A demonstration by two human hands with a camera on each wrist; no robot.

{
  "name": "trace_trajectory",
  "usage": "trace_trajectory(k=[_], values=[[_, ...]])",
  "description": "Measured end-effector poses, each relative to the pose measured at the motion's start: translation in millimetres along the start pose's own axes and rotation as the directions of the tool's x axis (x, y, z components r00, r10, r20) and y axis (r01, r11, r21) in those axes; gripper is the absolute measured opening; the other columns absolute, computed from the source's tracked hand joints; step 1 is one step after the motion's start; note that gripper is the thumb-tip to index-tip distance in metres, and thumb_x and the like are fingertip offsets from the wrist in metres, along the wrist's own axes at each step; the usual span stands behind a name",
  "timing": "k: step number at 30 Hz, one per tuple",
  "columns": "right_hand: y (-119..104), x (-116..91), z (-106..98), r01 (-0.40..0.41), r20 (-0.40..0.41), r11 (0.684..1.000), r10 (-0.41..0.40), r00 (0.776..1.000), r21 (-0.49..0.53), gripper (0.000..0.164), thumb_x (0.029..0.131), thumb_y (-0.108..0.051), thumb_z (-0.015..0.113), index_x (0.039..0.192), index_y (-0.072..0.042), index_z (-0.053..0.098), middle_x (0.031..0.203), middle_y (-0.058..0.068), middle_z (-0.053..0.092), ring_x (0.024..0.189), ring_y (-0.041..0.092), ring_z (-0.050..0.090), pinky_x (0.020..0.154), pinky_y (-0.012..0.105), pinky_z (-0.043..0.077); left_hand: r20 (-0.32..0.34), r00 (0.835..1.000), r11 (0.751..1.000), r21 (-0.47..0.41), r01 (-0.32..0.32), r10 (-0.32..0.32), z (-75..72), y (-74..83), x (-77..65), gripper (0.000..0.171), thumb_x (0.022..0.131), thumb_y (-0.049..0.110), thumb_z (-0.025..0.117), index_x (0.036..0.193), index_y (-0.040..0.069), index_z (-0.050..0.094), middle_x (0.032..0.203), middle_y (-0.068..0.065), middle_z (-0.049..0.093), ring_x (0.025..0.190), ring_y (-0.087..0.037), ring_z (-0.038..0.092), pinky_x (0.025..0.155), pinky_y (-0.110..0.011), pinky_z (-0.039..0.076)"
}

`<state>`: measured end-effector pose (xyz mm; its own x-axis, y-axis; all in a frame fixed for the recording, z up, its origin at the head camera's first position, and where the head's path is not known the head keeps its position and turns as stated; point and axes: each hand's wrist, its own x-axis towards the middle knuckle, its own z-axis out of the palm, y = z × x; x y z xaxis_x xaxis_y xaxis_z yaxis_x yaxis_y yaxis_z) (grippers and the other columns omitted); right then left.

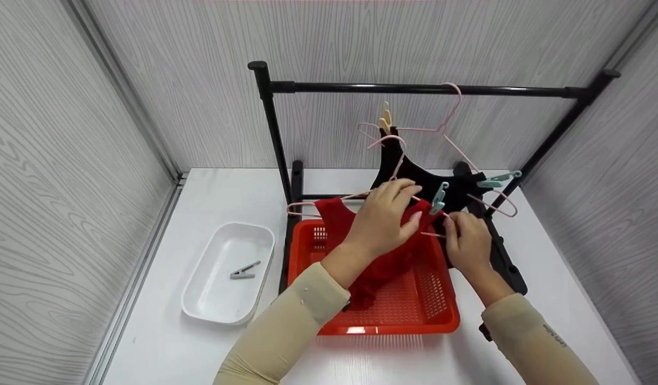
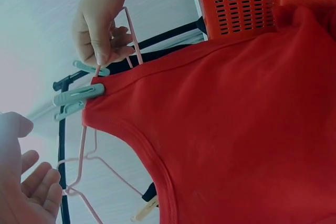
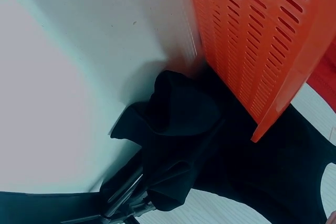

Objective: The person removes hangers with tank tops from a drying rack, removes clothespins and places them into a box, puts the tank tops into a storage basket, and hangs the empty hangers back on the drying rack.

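Observation:
A red sleeveless garment (image 1: 382,267) lies over a pink hanger (image 1: 302,209), its lower part in the red basket. A teal clothespin (image 1: 439,198) clips its right strap to the hanger. My right hand (image 1: 469,240) pinches the hanger's right end, beside that strap. My left hand (image 1: 382,216) is over the garment's neckline, near the hanger's middle; in the left wrist view its fingers are loosely bent, apart from the hanger. Behind, a black garment (image 1: 417,172) hangs on another pink hanger (image 1: 452,107), held by a yellow clothespin (image 1: 385,118) and a teal clothespin (image 1: 499,179).
A black rack (image 1: 350,88) spans the back, with its foot (image 1: 511,270) at the right. The red basket (image 1: 388,330) stands before it. At the left, a white tray (image 1: 192,297) contains a grey clothespin (image 1: 244,271).

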<state>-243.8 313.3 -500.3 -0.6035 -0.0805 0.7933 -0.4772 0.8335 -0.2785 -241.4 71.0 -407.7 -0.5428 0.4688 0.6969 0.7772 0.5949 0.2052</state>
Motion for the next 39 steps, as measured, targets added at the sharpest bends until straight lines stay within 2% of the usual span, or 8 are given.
trace_trajectory(k=[8,13,20,29,36,39], values=[[-4,0,3,0.018,-0.010,1.000,-0.018,1.000,-0.011,0.014,0.094,-0.011,0.058,0.087,0.000,0.062,0.076,0.014,0.061,0.066,0.035,0.055,0.063,0.050,0.039,0.047,0.999,1.000,0.020,-0.006,0.005,9.1,7.8,8.3,0.050,0.095,0.028,0.065,0.140,0.006,0.056,0.138,-0.008,0.057,0.129,-0.019,0.052,0.116,-0.030,0.030],[-6,-2,4,0.024,0.003,1.000,-0.024,1.000,-0.008,0.013,0.094,-0.011,0.059,0.088,0.000,0.063,0.074,0.014,0.060,0.065,0.034,0.055,0.063,0.049,0.040,0.082,0.997,0.999,0.049,-0.007,0.003,14.8,10.8,11.3,0.058,0.096,0.031,0.062,0.145,0.004,0.049,0.142,-0.008,0.055,0.132,-0.020,0.050,0.116,-0.030,0.029],[-10,1,1,0.025,-0.007,1.000,-0.025,1.000,0.002,0.011,0.094,-0.009,0.060,0.088,0.000,0.063,0.075,0.013,0.061,0.066,0.033,0.055,0.064,0.049,0.039,0.130,0.991,0.995,0.096,-0.005,-0.007,16.0,11.3,20.3,0.060,0.098,0.037,0.060,0.147,0.004,0.047,0.143,-0.006,0.055,0.133,-0.019,0.049,0.117,-0.029,0.028],[-16,2,0,0.033,0.001,0.999,-0.033,0.999,0.021,0.014,0.096,-0.011,0.059,0.088,0.000,0.064,0.075,0.013,0.061,0.066,0.032,0.055,0.064,0.048,0.039,0.208,0.978,0.994,0.108,0.012,-0.034,20.1,10.6,22.0,0.058,0.101,0.040,0.057,0.147,0.007,0.047,0.138,-0.003,0.060,0.127,-0.017,0.054,0.111,-0.031,0.036],[-16,1,2,0.037,-0.017,0.999,-0.036,0.999,0.024,0.012,0.095,-0.009,0.059,0.089,0.000,0.064,0.074,0.012,0.060,0.066,0.031,0.053,0.063,0.046,0.038,0.184,0.983,0.997,0.081,0.006,-0.021,24.2,9.1,21.5,0.046,0.101,0.037,0.058,0.138,0.010,0.057,0.130,-0.001,0.065,0.122,-0.016,0.058,0.104,-0.032,0.043],[-16,1,2,0.035,-0.025,0.999,-0.035,0.999,0.027,0.004,0.091,-0.005,0.062,0.089,-0.001,0.064,0.074,0.011,0.060,0.065,0.031,0.053,0.063,0.046,0.037,0.185,0.983,0.998,0.054,0.011,-0.021,24.0,9.6,21.1,0.044,0.101,0.037,0.059,0.136,0.010,0.058,0.127,-0.001,0.066,0.121,-0.015,0.059,0.104,-0.032,0.043]])
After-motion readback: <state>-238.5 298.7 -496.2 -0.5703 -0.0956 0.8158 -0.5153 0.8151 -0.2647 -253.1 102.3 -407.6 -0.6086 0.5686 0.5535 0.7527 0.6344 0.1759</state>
